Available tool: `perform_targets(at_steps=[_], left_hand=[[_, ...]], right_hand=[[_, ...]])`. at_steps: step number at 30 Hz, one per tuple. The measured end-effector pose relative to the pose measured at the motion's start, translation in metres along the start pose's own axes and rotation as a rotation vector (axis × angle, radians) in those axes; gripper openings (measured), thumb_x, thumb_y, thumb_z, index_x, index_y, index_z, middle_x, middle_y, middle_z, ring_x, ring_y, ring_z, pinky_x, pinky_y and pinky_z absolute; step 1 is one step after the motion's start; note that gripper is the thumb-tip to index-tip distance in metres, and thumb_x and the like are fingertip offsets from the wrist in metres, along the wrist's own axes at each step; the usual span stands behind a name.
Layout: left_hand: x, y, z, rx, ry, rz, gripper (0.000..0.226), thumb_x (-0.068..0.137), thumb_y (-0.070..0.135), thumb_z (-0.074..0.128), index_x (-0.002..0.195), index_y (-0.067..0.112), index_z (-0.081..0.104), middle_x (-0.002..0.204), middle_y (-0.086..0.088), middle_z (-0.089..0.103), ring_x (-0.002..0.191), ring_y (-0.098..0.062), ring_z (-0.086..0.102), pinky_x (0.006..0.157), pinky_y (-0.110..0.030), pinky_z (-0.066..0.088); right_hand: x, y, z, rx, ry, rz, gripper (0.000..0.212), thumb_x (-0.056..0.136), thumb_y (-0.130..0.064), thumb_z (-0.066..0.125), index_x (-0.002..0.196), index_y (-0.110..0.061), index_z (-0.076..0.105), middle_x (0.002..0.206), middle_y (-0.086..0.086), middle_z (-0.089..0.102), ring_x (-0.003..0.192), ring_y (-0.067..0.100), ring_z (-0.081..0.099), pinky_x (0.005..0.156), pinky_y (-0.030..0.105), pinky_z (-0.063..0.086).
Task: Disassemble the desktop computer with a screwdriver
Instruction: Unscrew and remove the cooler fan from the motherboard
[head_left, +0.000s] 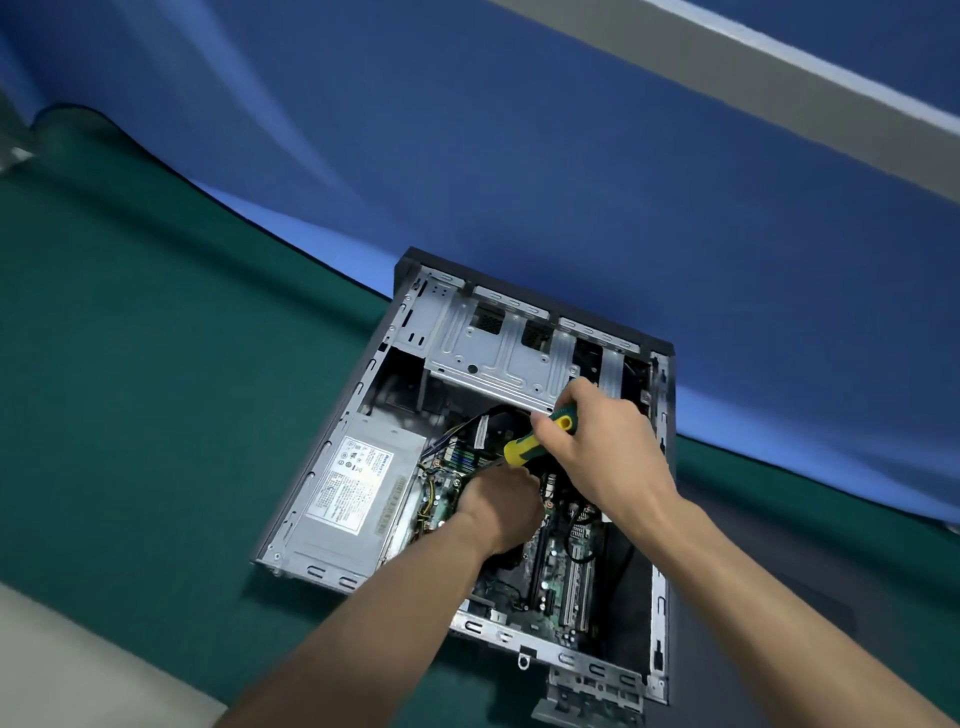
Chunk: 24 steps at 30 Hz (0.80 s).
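While the right hand (597, 447) grips the screwdriver (537, 439), the case (332, 441) holds the motherboard (558, 577).

The black-and-grey metal desktop computer case (524, 332) lies flat on its side, side panel off, green motherboard exposed. The yellow-and-green-handled screwdriver (537, 440) tilts down over the board, its tip hidden.

A green mat (156, 415) carries the opened desktop computer case (332, 457).
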<state>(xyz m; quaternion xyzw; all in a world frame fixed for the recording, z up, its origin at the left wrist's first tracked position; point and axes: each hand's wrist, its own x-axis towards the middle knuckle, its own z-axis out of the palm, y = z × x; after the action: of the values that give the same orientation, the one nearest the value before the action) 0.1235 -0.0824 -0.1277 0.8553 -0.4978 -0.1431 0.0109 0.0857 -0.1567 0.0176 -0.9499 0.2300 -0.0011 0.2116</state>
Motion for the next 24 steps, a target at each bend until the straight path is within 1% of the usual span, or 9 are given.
perform_targets(at_steps=[3,6,11,13,16,18,19,21,24], left_hand=[[0.000,0.000,0.000,0.009,-0.008,0.004,0.030,0.097,0.026,0.037,0.106,0.006,0.058,0.106,-0.014,0.062,0.092,-0.029,0.060,0.066,-0.034,0.035],[0.002,0.000,0.002,0.024,-0.013,0.053,0.028,0.095,0.022,0.039,0.109,0.006,0.057,0.110,-0.014,0.061,0.101,-0.028,0.056,0.068,-0.035,0.037],[0.001,-0.001,0.002,0.081,-0.030,0.105,0.028,0.095,0.017,0.039,0.107,0.003,0.060,0.114,-0.015,0.059,0.109,-0.031,0.051,0.079,-0.039,0.039],[0.000,0.001,0.002,0.073,-0.011,0.108,0.029,0.095,0.017,0.038,0.107,0.003,0.061,0.114,-0.016,0.060,0.109,-0.030,0.053,0.076,-0.037,0.038],[-0.001,0.000,0.005,0.010,0.040,0.064,0.031,0.096,0.022,0.036,0.107,0.005,0.059,0.110,-0.015,0.063,0.098,-0.029,0.057,0.070,-0.033,0.035],[-0.002,-0.002,0.009,-0.031,0.068,0.087,0.035,0.096,0.023,0.031,0.112,0.004,0.057,0.113,-0.017,0.061,0.104,-0.032,0.054,0.080,-0.036,0.043],[-0.004,-0.004,0.010,-0.080,0.086,0.092,0.038,0.095,0.022,0.030,0.112,0.002,0.057,0.112,-0.018,0.061,0.106,-0.033,0.054,0.084,-0.041,0.044],[-0.006,-0.006,0.009,-0.254,0.149,0.085,0.036,0.092,0.021,0.035,0.106,-0.001,0.060,0.105,-0.020,0.063,0.101,-0.034,0.056,0.082,-0.045,0.046],[-0.003,-0.007,0.012,-0.291,0.182,0.098,0.031,0.091,0.020,0.041,0.104,0.000,0.061,0.103,-0.017,0.064,0.099,-0.029,0.056,0.082,-0.041,0.044]], right_hand=[[0.005,0.002,0.004,-0.014,-0.029,-0.012,0.027,0.091,-0.043,0.055,0.085,-0.019,0.046,0.057,-0.004,0.050,0.050,0.011,0.043,0.043,0.027,0.025],[0.009,0.002,0.005,-0.020,-0.037,-0.025,0.027,0.090,-0.043,0.055,0.086,-0.018,0.047,0.057,-0.003,0.051,0.049,0.012,0.044,0.043,0.027,0.026],[0.013,-0.001,0.003,-0.020,-0.060,-0.046,0.028,0.090,-0.042,0.055,0.087,-0.015,0.047,0.061,0.000,0.055,0.053,0.017,0.048,0.046,0.030,0.032],[0.012,-0.005,0.001,-0.082,-0.059,-0.076,0.029,0.090,-0.043,0.054,0.086,-0.015,0.048,0.061,0.002,0.056,0.056,0.022,0.051,0.048,0.031,0.033],[0.012,-0.019,-0.001,-0.313,-0.047,-0.195,0.033,0.089,-0.049,0.049,0.083,-0.016,0.046,0.056,-0.002,0.050,0.059,0.025,0.051,0.045,0.028,0.026],[0.013,-0.031,0.000,-0.433,-0.031,-0.261,0.035,0.089,-0.051,0.045,0.079,-0.017,0.042,0.052,-0.005,0.037,0.056,0.025,0.045,0.044,0.026,0.020],[0.014,-0.035,0.001,-0.472,-0.025,-0.266,0.036,0.090,-0.051,0.043,0.077,-0.017,0.040,0.052,-0.004,0.033,0.055,0.025,0.041,0.044,0.025,0.019],[0.017,-0.043,0.002,-0.531,-0.027,-0.229,0.045,0.091,-0.056,0.041,0.072,-0.015,0.039,0.053,-0.003,0.029,0.051,0.024,0.034,0.043,0.025,0.015],[0.022,-0.052,-0.002,-0.528,-0.051,-0.164,0.062,0.090,-0.068,0.029,0.060,-0.015,0.034,0.056,-0.002,0.035,0.049,0.020,0.033,0.044,0.026,0.017]])
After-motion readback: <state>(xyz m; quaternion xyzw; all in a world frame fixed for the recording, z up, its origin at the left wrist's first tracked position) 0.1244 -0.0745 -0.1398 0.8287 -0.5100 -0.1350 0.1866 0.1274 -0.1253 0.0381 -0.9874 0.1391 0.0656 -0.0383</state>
